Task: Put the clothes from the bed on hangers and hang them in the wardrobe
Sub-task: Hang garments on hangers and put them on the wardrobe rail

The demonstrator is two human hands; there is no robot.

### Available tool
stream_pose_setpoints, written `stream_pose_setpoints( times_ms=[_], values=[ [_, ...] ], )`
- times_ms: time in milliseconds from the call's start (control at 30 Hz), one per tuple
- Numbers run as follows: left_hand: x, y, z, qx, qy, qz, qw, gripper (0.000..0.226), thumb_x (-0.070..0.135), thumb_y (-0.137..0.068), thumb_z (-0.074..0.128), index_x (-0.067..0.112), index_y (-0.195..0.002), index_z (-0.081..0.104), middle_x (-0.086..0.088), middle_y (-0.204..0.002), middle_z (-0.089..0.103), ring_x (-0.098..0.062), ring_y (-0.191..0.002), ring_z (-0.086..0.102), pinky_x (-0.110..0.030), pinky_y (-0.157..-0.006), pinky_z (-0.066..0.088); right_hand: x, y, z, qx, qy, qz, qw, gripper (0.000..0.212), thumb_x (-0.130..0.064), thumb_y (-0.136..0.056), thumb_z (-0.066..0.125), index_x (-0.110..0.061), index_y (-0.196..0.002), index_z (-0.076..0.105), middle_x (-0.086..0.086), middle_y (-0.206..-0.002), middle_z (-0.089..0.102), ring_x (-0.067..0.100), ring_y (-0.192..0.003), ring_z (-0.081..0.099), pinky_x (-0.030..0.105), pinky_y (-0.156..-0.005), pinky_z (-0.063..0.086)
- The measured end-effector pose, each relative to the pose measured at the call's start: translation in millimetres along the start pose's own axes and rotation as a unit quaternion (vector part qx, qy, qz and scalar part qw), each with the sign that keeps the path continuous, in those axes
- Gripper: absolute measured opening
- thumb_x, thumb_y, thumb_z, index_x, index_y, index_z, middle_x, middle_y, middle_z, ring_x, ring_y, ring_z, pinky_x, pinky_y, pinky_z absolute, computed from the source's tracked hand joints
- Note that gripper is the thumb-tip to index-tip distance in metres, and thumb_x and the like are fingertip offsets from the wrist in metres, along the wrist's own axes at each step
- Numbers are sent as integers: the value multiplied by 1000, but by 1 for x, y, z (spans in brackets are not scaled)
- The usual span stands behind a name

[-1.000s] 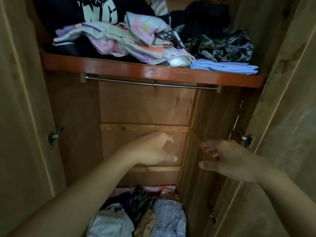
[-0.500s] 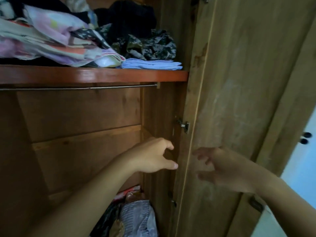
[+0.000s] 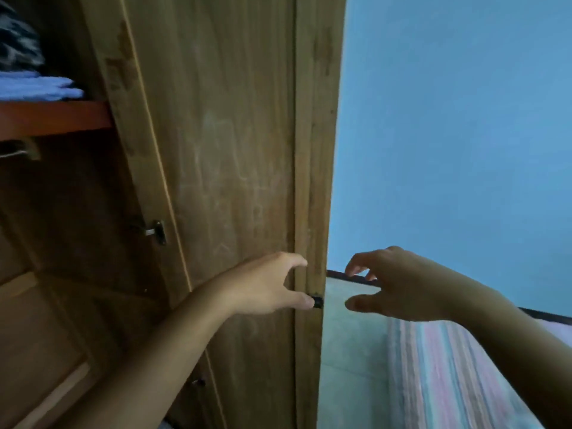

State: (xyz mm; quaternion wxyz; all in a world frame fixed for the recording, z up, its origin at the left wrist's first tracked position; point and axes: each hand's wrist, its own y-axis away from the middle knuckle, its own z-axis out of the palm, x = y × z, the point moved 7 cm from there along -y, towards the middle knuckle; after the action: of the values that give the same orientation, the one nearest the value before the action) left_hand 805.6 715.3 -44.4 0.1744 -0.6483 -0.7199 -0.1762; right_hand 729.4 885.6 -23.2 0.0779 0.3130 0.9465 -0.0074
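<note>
The wardrobe stands open at the left, and its wooden right door fills the middle of the view. My left hand hovers in front of the door's outer edge with loosely curled fingers, its thumb next to a small black knob; it holds nothing. Past the door edge, my right hand reaches out with relaxed, spread fingers and is empty. A striped pink and blue bed cover shows at the lower right. No hanger is in view, and no clothes show on the bed.
A reddish shelf at the upper left carries folded light-blue cloth and a dark patterned garment. The end of the hanging rail shows under it. A blue wall lies beyond the door.
The view has swung right from the wardrobe interior to the open door, the wall and the bed. Both hands travelled right with it, still empty.
</note>
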Motion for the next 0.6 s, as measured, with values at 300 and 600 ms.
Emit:
stream_pose_setpoints(
  times_ms=[300, 600],
  values=[
    [73, -44, 58, -125, -27, 185, 974, 70, 59, -80, 69, 38, -142, 43, 6, -140, 52, -8, -113, 57, -30, -92, 50, 58, 93, 24, 22, -43, 215, 975, 63, -66, -83, 62, -36, -137, 45, -12, -133, 57, 10, -111, 57, 31, -96, 50],
    [156, -47, 151, -211, -4, 317, 925, 57, 52, -87, 66, 34, -138, 50, 7, -128, 58, -6, -104, 59, -31, -91, 52, 83, 217, 64, 41, -108, 389, 914, 74, -62, -83, 66, -33, -144, 37, -9, -133, 60, 11, -110, 60, 33, -98, 51]
  ],
)
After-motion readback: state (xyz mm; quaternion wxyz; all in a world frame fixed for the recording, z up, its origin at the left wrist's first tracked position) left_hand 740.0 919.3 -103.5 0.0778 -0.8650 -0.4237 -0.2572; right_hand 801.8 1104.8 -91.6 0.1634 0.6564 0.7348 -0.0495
